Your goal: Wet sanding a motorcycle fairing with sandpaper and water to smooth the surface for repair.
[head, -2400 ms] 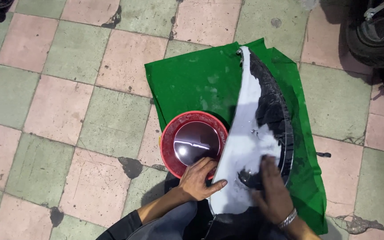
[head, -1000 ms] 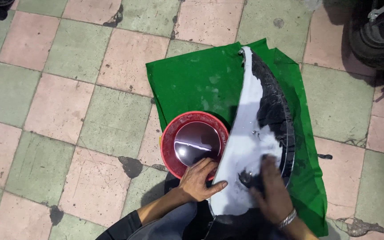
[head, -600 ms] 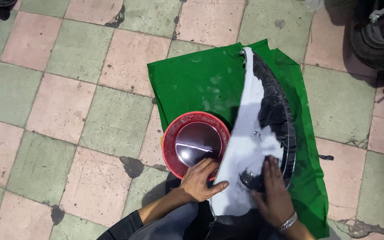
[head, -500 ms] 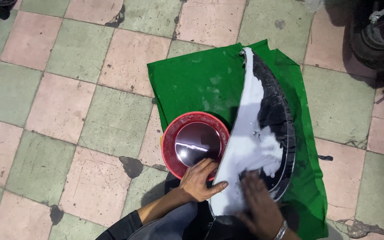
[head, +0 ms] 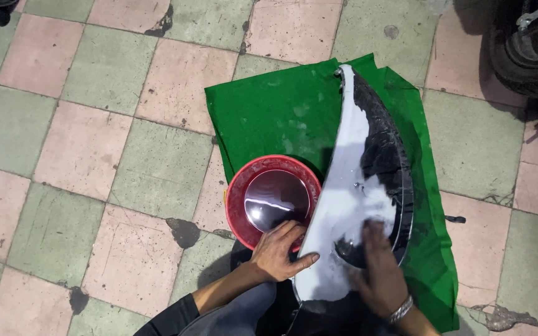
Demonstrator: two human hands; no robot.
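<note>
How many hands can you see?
2. The left hand rests on the near edge of the curved panel, beside the red bowl. The right hand, blurred, presses on the panel's soapy face. No other hands show.

The left hand (head: 280,252) lies palm down, thumb spread wide, forearm bare. The right hand (head: 378,270) is blurred, flat, fingers forward, with a bracelet at the wrist.

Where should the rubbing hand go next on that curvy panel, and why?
Probably up the panel. The right hand rubs its lower end, where white film is smeared, while the left hand steadies the edge beside the red bowl. The dark strip above looks unrubbed.
</note>
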